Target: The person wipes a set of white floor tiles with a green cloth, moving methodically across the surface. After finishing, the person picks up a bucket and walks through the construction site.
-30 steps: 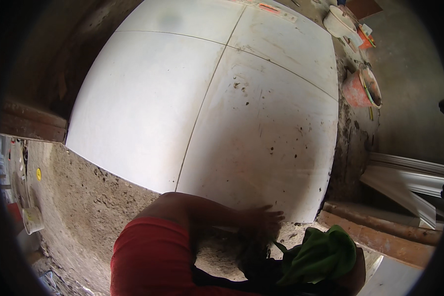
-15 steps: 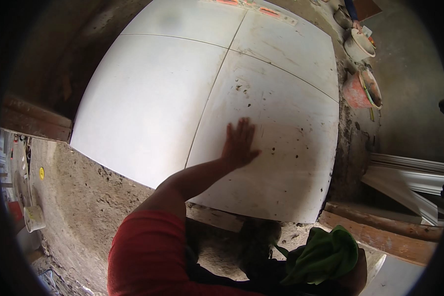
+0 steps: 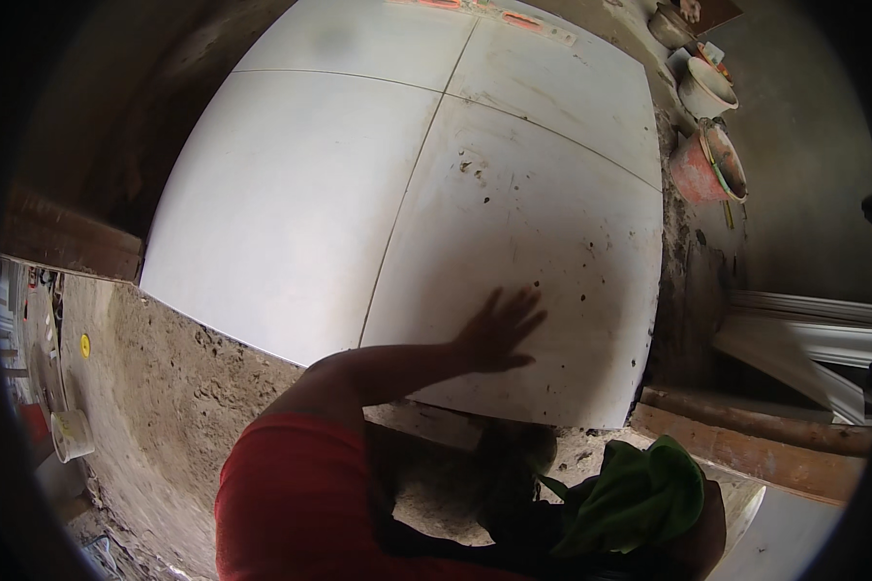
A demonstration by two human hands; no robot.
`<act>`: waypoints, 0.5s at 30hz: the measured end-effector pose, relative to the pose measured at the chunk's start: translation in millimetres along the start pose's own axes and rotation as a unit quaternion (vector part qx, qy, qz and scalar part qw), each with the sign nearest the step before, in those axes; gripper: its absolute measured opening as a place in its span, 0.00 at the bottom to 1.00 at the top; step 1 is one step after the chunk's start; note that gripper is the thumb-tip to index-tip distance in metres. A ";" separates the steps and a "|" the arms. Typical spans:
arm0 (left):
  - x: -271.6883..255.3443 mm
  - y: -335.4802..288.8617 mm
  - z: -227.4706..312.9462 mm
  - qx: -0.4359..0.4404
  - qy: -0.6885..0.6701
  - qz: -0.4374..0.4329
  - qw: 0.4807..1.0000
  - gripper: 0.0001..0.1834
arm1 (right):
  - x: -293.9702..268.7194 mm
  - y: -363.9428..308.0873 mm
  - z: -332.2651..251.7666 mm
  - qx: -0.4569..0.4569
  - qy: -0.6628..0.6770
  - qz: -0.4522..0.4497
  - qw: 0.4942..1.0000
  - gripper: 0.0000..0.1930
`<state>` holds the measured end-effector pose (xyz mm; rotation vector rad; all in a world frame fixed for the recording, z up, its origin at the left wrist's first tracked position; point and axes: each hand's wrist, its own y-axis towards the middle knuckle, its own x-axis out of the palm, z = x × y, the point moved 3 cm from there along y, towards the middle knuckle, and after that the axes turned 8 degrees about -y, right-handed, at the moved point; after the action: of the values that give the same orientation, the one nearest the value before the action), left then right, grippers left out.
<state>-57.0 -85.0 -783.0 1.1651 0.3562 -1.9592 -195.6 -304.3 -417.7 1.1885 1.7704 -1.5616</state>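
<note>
My left hand (image 3: 499, 334) lies palm down over the near right white tile (image 3: 513, 232), its fingers spread and nothing in them. Dark crumbs and brown smears dot this tile around the fingertips. My bare forearm and red sleeve (image 3: 295, 474) come in from the lower left. A bunched green cloth (image 3: 639, 499) is at the lower right, close to my body. The fingers of my right hand do not show; whether it is behind or under that cloth I cannot tell.
More white tiles (image 3: 300, 203) adjoin on the left and far side, with a spirit level (image 3: 523, 21) at the far edge. Pale (image 3: 705, 89) and red (image 3: 702, 169) buckets stand right; another person's hand (image 3: 690, 10) shows beyond. Wooden boards (image 3: 746, 450) and white trim (image 3: 794, 339) lie near right.
My left hand has swept across the tile toward me and a little to the right, fingers now pointing further right. The other person's hand has shifted away from the pale bucket.
</note>
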 end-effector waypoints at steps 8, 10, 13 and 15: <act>-68.4 25.6 -138.9 -0.259 0.199 0.141 0.934 0.49 | 1.8 -12.5 -22.2 0.017 -0.025 0.032 0.999 0.27; -51.6 31.1 -120.2 -0.262 0.191 0.146 0.935 0.48 | 5.6 -12.6 -24.7 0.016 -0.033 0.036 0.999 0.27; -12.6 41.6 -69.1 -0.178 0.148 0.061 0.971 0.48 | 7.5 -6.0 -27.2 0.013 -0.037 0.032 0.999 0.27; 15.6 40.5 -25.0 -0.106 0.116 0.022 0.987 0.48 | 5.8 3.4 -31.3 -0.020 -0.017 0.017 1.000 0.26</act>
<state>-15.0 -103.5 -803.0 1.2522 0.6394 -1.7032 -190.0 -272.8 -417.2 1.1610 1.7419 -1.5110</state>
